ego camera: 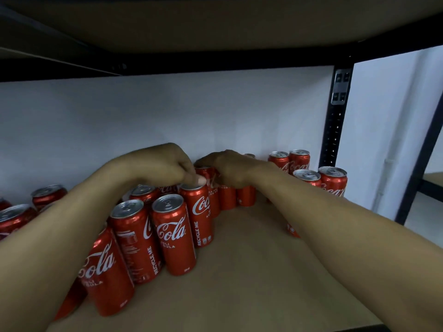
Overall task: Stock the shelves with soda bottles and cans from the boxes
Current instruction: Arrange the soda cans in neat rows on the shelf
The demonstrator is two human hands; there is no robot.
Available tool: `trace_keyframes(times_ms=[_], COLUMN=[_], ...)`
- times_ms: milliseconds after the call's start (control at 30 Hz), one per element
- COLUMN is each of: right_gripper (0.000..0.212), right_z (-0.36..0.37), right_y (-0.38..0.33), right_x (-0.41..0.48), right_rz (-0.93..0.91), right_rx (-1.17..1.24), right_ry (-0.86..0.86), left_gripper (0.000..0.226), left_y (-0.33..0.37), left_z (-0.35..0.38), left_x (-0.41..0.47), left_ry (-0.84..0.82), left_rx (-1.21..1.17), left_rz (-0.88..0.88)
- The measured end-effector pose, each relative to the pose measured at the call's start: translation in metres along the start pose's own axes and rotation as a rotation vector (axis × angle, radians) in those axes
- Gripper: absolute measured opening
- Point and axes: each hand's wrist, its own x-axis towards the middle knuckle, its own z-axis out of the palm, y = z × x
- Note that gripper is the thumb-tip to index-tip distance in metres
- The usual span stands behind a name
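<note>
The rim of a red can (197, 212) is pinched by the curled fingers of the left hand (160, 166), mid-shelf (251, 271). Just right, a far row of cans (227, 197) is covered by the right hand (232, 168); whether its fingers hold anything cannot be told. Spare cans (333, 180) are stood far right.

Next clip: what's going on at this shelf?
A person is stocking red Coca-Cola cans on a wooden shelf board. Both arms reach toward the back. The left hand pinches the top of one upright can. The right hand lies over the cans at the wall, and its grip is hidden. A cluster of cans stands on the left, and a small group of cans stands on the right near the black post.
</note>
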Motion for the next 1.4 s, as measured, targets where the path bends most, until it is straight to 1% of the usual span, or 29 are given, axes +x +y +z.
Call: trace_keyframes(times_ms=[67, 133, 167, 267, 400, 533, 700, 833, 933, 1167, 1267, 1400], right_gripper=[0.062, 0.055, 0.053, 0.048, 0.048, 0.051, 0.055, 0.059, 0.059, 0.063, 0.068, 0.061], right_z=[-0.001, -0.004, -0.006, -0.008, -0.01, -0.014, -0.022, -0.039, -0.05, -0.06, -0.059, -0.051], right_y=[-0.002, -0.003, -0.006, -0.01, -0.016, -0.021, -0.016, -0.009, -0.005, 0.001, -0.001, -0.007], right_x=[0.004, 0.006, 0.005, 0.0, -0.013, -0.037, -0.072, -0.099, -0.112, -0.123, -0.126, -0.128], right_rz=[0.019, 0.04, 0.054, 0.089, 0.097, 0.094, 0.168, 0.215, 0.234, 0.264, 0.247, 0.173], right_rx=[-0.003, 0.035, 0.066, 0.162, 0.154, 0.123, 0.166, 0.169, 0.161, 0.206, 0.233, 0.156], right_ry=[0.001, 0.01, 0.001, -0.037, 0.009, 0.015, 0.007, -0.038, -0.085, -0.129, -0.115, -0.066], left_gripper=[0.045, 0.056, 0.057, 0.052, 0.046, 0.04, 0.03, 0.015, 0.01, 0.013, 0.024, 0.044], left_y=[0.005, 0.007, 0.006, 0.006, 0.008, 0.012, 0.021, 0.033, 0.042, 0.055, 0.054, 0.052], left_z=[0.008, 0.016, 0.019, 0.027, 0.029, 0.027, 0.024, 0.027, 0.03, 0.041, 0.048, 0.058], left_x=[-0.008, -0.009, -0.009, -0.011, -0.014, -0.017, -0.025, -0.031, -0.036, -0.039, -0.039, -0.044], left_ry=[-0.019, 0.018, 0.039, 0.091, 0.143, 0.139, 0.133, 0.13, 0.133, 0.126, 0.158, 0.175], left_rx=[0.072, 0.119, 0.111, 0.062, 0.055, 0.053, 0.044, -0.009, -0.022, -0.097, -0.164, -0.273], left_rz=[0.001, -0.029, -0.041, -0.048, -0.036, -0.026, 0.003, 0.05, 0.083, 0.13, 0.105, 0.058])
